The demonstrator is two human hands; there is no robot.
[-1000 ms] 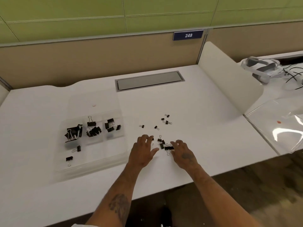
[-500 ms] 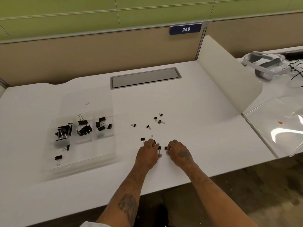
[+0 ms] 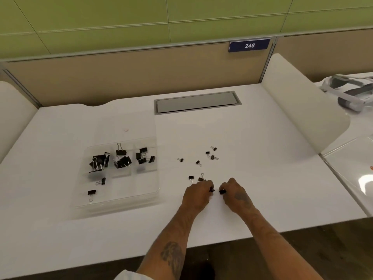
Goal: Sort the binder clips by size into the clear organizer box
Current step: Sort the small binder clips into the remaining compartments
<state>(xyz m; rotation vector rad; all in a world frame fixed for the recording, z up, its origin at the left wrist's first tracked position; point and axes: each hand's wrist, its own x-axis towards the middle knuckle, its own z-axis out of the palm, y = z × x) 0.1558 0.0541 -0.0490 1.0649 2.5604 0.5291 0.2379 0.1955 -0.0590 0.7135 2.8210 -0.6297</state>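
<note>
Left hand [image 3: 196, 196] and right hand [image 3: 237, 196] fingers [image 3: 222, 187] pinch small clips [image 3: 222, 191] near the desk [image 3: 222, 225] front edge.

Dark forearm tattoo [image 3: 172, 257] well behind the left grip [image 3: 196, 197]; smaller tattoo [image 3: 242, 198] on the back of the right grip [image 3: 235, 194]; white sleeve edge [image 3: 129, 276] farthest behind the left.

- White desk [image 3: 262, 178], broad and pale.
- Grey cable hatch [image 3: 196, 102], recessed near the desk's far edge, lid flat.
- Beige partition [image 3: 121, 77] along the back.
- Blue plate [image 3: 249, 45] reading 248, on the partition's top edge.
- Green wall panels [image 3: 101, 17] above.
- White rounded divider [image 3: 298, 102], upright at the desk's right side.
- White and grey headset [image 3: 347, 93] beyond the divider, on the neighbouring desk.
</note>
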